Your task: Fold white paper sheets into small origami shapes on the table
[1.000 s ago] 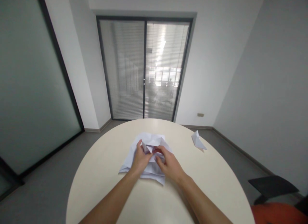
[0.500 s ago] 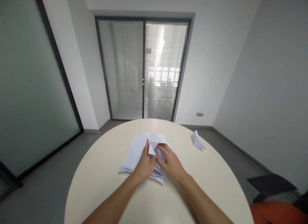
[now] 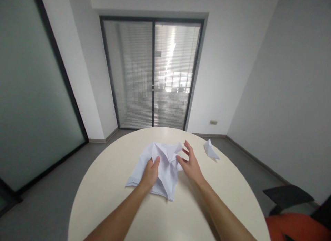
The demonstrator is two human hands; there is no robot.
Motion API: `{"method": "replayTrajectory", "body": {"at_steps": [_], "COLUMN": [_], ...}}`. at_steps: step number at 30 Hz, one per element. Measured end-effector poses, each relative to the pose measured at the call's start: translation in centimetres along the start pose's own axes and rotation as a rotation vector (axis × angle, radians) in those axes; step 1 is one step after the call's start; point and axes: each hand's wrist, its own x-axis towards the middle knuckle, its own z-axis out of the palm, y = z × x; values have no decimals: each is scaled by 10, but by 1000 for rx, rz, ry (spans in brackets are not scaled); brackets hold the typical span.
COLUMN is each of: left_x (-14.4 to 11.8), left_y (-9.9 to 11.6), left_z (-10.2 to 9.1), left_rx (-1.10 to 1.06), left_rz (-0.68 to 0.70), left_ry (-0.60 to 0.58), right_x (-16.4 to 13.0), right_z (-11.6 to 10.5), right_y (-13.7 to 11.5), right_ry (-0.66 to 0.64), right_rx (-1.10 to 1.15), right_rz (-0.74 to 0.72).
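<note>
Creased white paper (image 3: 165,172), folded into several angled flaps, is held slightly raised above other white sheets (image 3: 141,168) on the round table. My left hand (image 3: 150,172) grips its left side, the thumb on top and the fingers hidden behind. At the right edge is my right hand (image 3: 190,163), its fingers spread apart and its thumb at or touching a flap. Farther right on the table sits a small folded white paper piece (image 3: 211,150) with a pointed top.
The round cream table (image 3: 103,199) fills the lower middle. A chair with an orange seat (image 3: 292,225) and black armrest (image 3: 288,196) stands at the right. Beyond the table is a glass door with blinds (image 3: 152,75).
My right hand has moved right and spread its fingers, and my left hand has shifted to the paper's left side. The folded paper has turned, showing more of its creased face.
</note>
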Motion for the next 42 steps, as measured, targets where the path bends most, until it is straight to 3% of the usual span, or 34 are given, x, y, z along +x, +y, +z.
{"method": "replayTrajectory", "body": {"at_steps": [8,14,20,26,33,39,42], "left_x": [-3,-10,-11,-4,10,11,9], "left_y": [1,6,14,14,15,12,9], "left_z": [5,8,11,6,-4,-8,-4], "left_rx": [14,-162,-296,-316,-298,-225,-275], "left_rz": [-58,-107,-146,-175,-264,-278,-222], "left_ry": [-82,-171,-97,-55,-24,-124,-108], "right_x": [-2,-3,1,4,15,20,14], "right_z": [5,6,-6,-24,-47,-52,-43], "right_y": [-14,-27,-19,-25,-14,0,-2], "right_ry": [-273,-210,-75,-80,92,103,-39], "right_rx": [452,590,567,619,622,600,614], "right_rz": [289,319,327,314,319,373,393]}}
